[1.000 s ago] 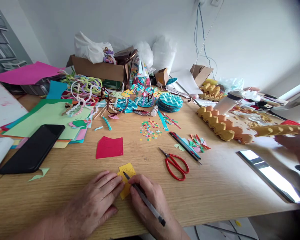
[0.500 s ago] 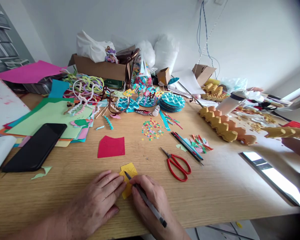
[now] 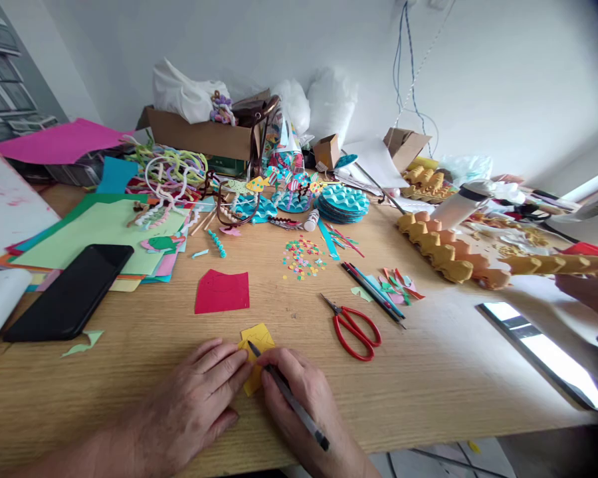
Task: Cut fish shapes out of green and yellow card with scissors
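On my left hand I see the fingers laid out nearly straight, close side by side and gripping nothing; the fingertips rest on the near left edge of the yellow paper, with the thumb tucked lower on the table. My right hand is closed around a pen, thumb and forefinger pinching it near the point, which meets the yellow paper among some drawn lines. That paper lies flat between my two hands.

Just beyond the yellow paper I make out a red card, faintly outlined; right of it, scissors with red handles, then a few pencils farther back. Paper dots are scattered behind it. A black phone lies well to its left, on colored sheets. Far to its right, a co-worker's hand is at an egg carton strip; I can't tell how those fingers grip.
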A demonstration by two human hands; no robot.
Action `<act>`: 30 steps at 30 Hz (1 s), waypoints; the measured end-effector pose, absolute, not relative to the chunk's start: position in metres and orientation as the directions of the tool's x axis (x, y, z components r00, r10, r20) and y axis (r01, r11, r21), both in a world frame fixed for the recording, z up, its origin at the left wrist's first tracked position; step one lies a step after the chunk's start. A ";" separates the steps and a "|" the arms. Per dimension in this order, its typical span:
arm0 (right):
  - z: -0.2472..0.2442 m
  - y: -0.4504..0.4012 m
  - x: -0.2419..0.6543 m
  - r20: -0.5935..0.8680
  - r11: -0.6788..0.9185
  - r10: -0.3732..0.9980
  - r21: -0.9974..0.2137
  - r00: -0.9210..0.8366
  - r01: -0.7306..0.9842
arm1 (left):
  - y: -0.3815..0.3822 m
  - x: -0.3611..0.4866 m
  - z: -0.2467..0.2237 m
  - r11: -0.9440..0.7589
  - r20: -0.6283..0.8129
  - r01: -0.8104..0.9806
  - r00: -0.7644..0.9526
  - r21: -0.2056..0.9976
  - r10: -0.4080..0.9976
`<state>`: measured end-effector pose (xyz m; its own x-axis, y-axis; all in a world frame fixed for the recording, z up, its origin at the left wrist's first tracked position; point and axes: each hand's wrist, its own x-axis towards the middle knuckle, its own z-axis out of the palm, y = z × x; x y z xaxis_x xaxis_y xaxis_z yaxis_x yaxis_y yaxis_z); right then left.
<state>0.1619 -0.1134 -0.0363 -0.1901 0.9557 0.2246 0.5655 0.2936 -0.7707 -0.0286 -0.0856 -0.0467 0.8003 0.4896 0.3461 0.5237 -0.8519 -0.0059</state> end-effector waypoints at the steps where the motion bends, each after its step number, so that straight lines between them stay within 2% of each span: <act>1: -0.037 -0.114 0.162 0.227 0.295 0.955 -0.773 -0.190 0.561 | -0.086 -0.028 -0.047 -0.852 0.350 0.524 0.801 -0.014 0.486; 13: -0.038 -0.113 0.163 0.222 0.294 0.955 -0.776 -0.195 0.558 | -0.083 -0.023 -0.034 -0.852 0.463 0.518 0.776 -0.081 0.428; 30: -0.038 -0.113 0.162 0.227 0.296 0.955 -0.765 -0.190 0.572 | -0.083 -0.023 -0.035 -0.857 0.456 0.510 0.782 -0.076 0.425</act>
